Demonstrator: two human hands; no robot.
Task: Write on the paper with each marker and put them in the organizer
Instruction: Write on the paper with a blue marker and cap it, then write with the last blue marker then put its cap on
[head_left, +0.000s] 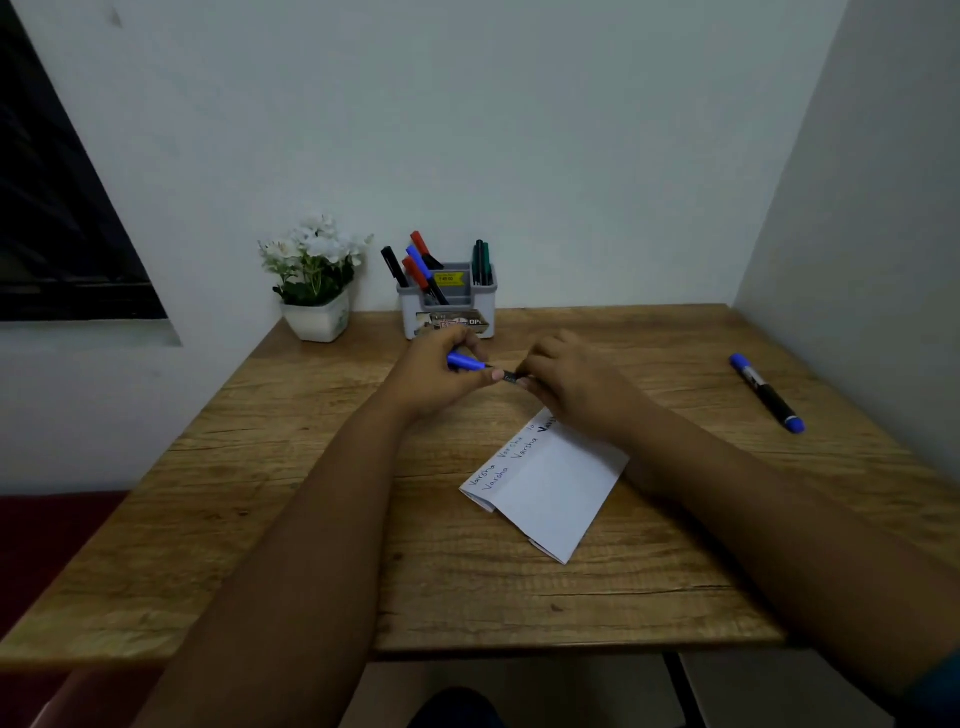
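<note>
Both hands are meeting above the tabletop (311, 467): left hand (436, 376) gripping a blue marker's cap (465, 360), right hand (566, 382) pinching its black barrel (509, 376). Folded paper (556, 488) is lying at 5 o'clock; organizer (448, 306) is standing at 12.

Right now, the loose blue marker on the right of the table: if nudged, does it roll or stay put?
The blue marker probably rolls: it looks round-bodied and lies flat on the bare table, nothing touching it. A push along its length would more likely slide it. It looks rigid and light, so easy to pinch at the middle.
</note>
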